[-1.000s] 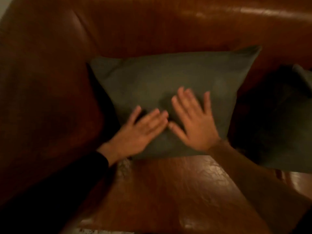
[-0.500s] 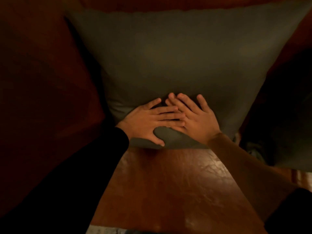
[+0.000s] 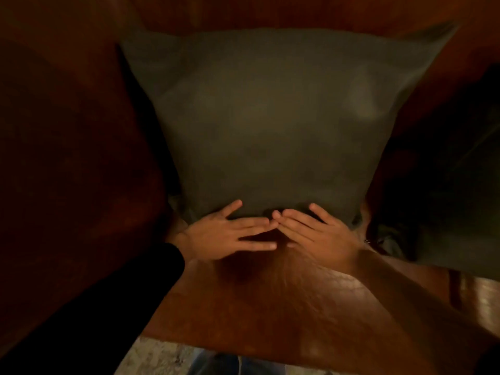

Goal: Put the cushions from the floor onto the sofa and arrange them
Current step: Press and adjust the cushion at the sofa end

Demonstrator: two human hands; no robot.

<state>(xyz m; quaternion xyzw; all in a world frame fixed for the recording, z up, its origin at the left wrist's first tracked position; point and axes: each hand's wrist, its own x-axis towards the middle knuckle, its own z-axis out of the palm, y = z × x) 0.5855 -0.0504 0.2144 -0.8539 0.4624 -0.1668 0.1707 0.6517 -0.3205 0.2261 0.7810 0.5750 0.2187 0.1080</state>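
A large grey-green cushion (image 3: 270,117) stands upright against the back of the brown leather sofa (image 3: 270,307), close to the left armrest. My left hand (image 3: 230,234) and my right hand (image 3: 316,234) lie flat and open along the cushion's bottom edge, where it meets the seat. Their fingertips touch in the middle and neither hand grips anything. A second dark cushion (image 3: 446,185) stands on the seat to the right, mostly in shadow.
The sofa's left armrest (image 3: 67,158) rises tall beside the cushion. The seat's front edge runs across the bottom, with pale floor (image 3: 157,358) and blue jeans (image 3: 230,365) below it. The light is dim.
My hands slid down the cushion's face from its middle to its bottom edge and now meet fingertip to fingertip. My head has moved closer, so the cushion fills more of the view.
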